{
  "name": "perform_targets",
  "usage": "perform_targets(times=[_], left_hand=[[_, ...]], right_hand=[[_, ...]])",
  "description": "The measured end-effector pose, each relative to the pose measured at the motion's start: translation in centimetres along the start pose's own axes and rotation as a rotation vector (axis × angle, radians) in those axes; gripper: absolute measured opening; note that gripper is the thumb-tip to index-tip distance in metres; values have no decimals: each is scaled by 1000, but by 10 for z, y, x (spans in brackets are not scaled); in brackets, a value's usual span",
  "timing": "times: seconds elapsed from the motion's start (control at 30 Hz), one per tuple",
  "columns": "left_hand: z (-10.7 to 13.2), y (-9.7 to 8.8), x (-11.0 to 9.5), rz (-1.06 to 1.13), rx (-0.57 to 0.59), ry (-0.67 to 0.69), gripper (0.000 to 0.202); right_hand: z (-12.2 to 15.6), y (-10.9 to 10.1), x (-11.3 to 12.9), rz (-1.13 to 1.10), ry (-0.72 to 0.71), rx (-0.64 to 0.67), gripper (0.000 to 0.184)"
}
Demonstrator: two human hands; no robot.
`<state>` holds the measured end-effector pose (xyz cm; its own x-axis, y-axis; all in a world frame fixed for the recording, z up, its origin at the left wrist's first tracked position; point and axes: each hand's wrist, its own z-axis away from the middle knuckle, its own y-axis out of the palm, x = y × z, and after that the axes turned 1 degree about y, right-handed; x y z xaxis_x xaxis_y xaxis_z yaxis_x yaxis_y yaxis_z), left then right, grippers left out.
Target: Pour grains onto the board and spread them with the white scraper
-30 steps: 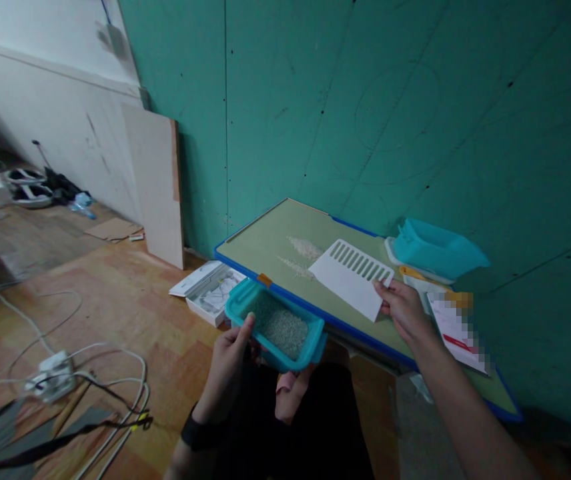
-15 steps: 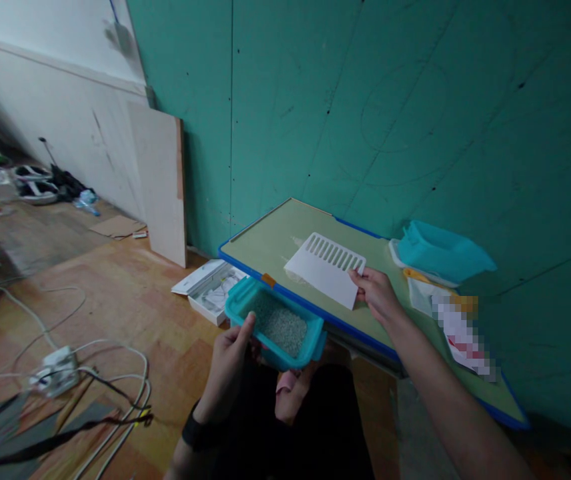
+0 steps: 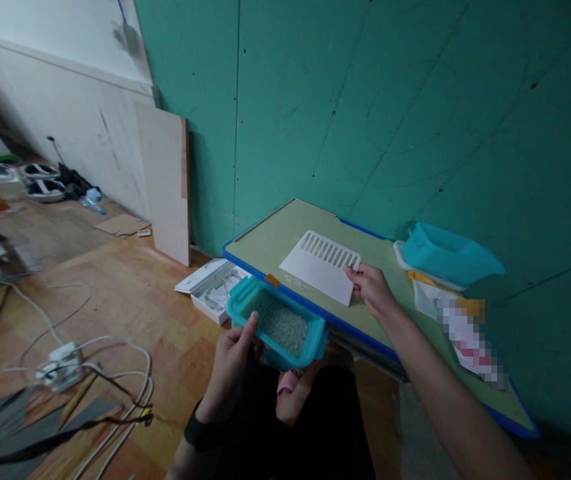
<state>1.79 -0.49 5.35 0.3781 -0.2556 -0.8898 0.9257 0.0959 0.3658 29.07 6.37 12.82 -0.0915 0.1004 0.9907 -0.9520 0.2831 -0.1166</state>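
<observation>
My left hand (image 3: pixel 235 347) grips the near side of a teal plastic tub (image 3: pixel 318 343), its thumb over the rim. Pale grey granules (image 3: pixel 285 327) cover the tub's bottom. The tub is held just below the table's blue front edge, above my legs. My right hand (image 3: pixel 370 287) pinches the right end of a white slotted plastic plate (image 3: pixel 320 275), which has a row of long slots along its far side. The plate is low over the green table top (image 3: pixel 285 227). Loose granules (image 3: pixel 299 283) lie along its near edge, and a few show beyond its far left corner.
Against the green wall, a second teal container (image 3: pixel 450 257) stands at the table's back right. A partly blurred packet (image 3: pixel 470 340) lies before it. An open white box (image 3: pixel 210 300) sits on the floor left of the table. A power strip (image 3: pixel 60 367) and cables lie further left.
The white plate has slid slightly left and back across the table, uncovering granules along its near edge. My left hand keeps the tub in nearly the same place. The view has shifted slightly.
</observation>
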Motion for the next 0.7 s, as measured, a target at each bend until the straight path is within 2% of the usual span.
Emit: perform_targets(times=[0.27,0.47,0.7], left_hand=[[4,2,-2,-5,6,-8,59],[3,1,1,-42,8,40,59],[3,1,0,-52,2,23,59]], right_hand=[[20,8,3,-18,30,74,43],[29,11,1,-47,63,64,41],[28,8,1,-77,61,46,41]])
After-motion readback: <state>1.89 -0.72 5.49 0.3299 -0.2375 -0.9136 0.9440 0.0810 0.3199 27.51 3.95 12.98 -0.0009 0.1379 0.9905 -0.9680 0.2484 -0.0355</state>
